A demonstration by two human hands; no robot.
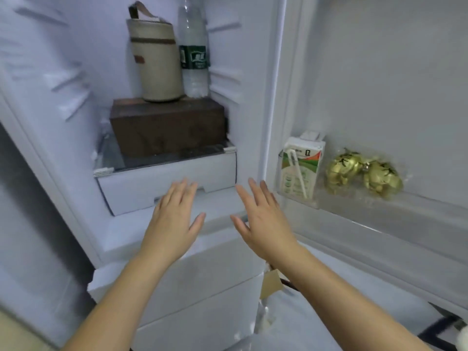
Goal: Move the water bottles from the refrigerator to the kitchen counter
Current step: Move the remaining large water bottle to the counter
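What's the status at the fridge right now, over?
Left hand and right hand open, empty, before the drawer. Water bottle upright at the back, untouched. Beige pouch close on its left.

The single view sits on the person's head and looks forward and down, straight into the open refrigerator (pixel 63 79) from close in front of it. The wide-angle lens bows its straight edges, and the picture is slightly soft. The left hand (pixel 174 219) and right hand (pixel 263 221) lie near the middle of the frame, low before the lens. The inner compartment fills the upper left, where the top edge cuts off the water bottle (pixel 193 54); the door shelf (pixel 379 209) runs down the right side.
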